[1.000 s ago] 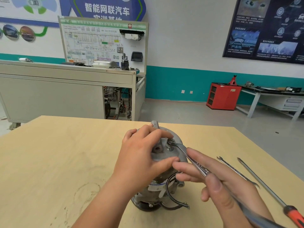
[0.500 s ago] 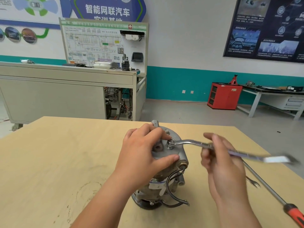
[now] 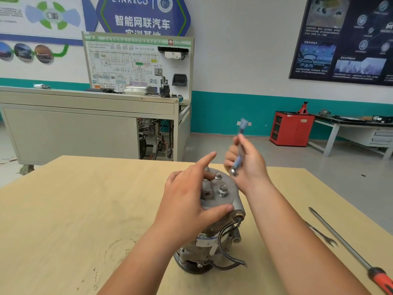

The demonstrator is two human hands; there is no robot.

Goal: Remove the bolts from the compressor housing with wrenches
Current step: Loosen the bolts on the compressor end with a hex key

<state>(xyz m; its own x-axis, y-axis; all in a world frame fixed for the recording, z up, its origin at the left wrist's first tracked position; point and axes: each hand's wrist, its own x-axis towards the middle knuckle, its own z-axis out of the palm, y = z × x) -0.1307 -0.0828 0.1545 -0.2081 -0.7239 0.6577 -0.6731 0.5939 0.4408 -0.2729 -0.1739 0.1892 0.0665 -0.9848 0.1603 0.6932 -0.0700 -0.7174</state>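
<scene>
**Workshop table: wrench hanging upright beside compressor housing**

Pale wooden table (image 3: 63,209) is filling the foreground of a training workshop as I am watching from the head camera. The compressor housing (image 3: 228,201) is standing on end near the table's middle, straight ahead of me. A near bolt (image 3: 222,190) is sitting in its top face, and a far bolt (image 3: 217,176) is sitting at twelve o'clock from it.

My left hand (image 3: 187,201) is lying spread over the top from nine o'clock. Its thumb is pressing the near rim and its index finger is pointing up toward one o'clock, clear of the metal. My right hand (image 3: 248,165), at one o'clock from the housing, is pinching a wrench (image 3: 239,154) upright between curled fingers and thumb. The tool is blurring. Its lower ring end is hanging just beside the far rim, and I cannot tell whether it is touching.

A black cable (image 3: 221,241) is looping off the housing at five o'clock. At four o'clock a second wrench (image 3: 321,234) is lying flat, partly hidden behind my right forearm. Just beyond it a screwdriver (image 3: 348,250) with a red handle is lying with its tip pointing toward twelve o'clock.

Behind the table, a grey training bench (image 3: 85,124) is standing at eleven o'clock. A red cabinet (image 3: 291,129) is standing at two o'clock against the teal-banded wall.
</scene>
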